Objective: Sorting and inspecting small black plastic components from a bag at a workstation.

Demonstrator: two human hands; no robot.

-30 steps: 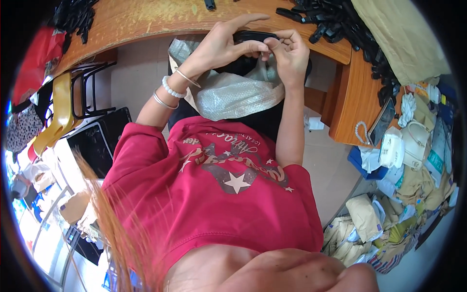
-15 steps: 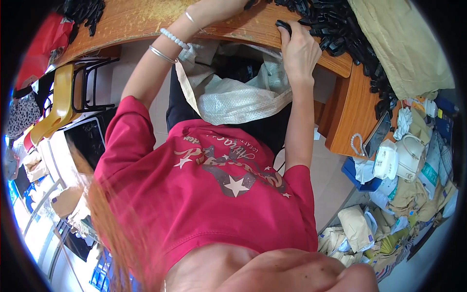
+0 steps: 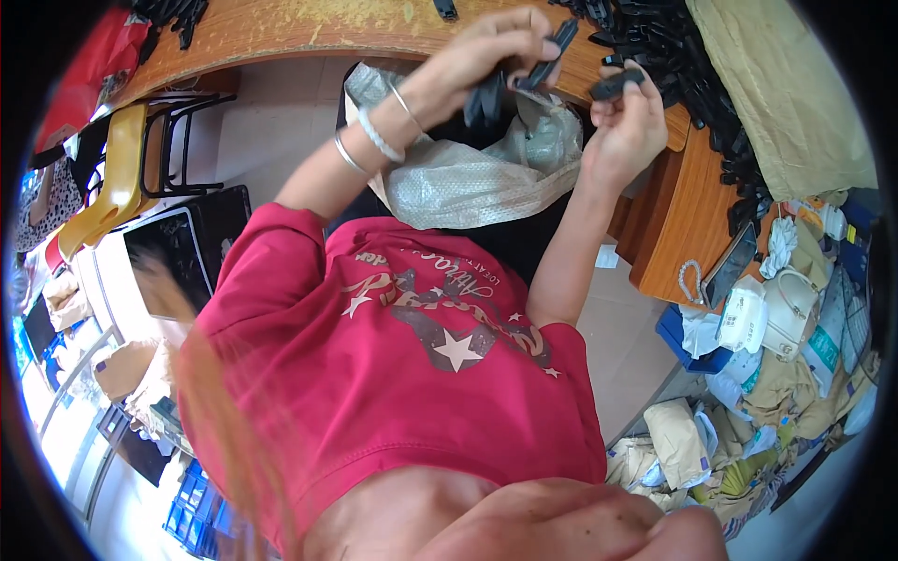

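Observation:
My left hand (image 3: 486,54), with two bangles and a white bead bracelet at the wrist, is raised over the open mouth of a white woven sack (image 3: 468,192). Its fingers close on a slim black plastic piece (image 3: 550,56). Below that hand, more black pieces (image 3: 484,101) show; whether they are gripped or dropping I cannot tell. Just to the right, my right hand (image 3: 629,136) pinches another black plastic piece (image 3: 615,85) near the table edge. The sack rests at my lap, its inside dark.
A heap of black plastic pieces (image 3: 645,42) covers the right of the wooden table (image 3: 309,26). One lone piece (image 3: 445,9) lies farther left. At right are a phone (image 3: 730,266), a white handbag (image 3: 790,313) and paper parcels (image 3: 675,444). A yellow chair (image 3: 122,178) stands left.
My left hand has come back from the tabletop, rightward over the sack, with black pieces. My right hand has lifted off the table edge, toward the right, holding a black piece.

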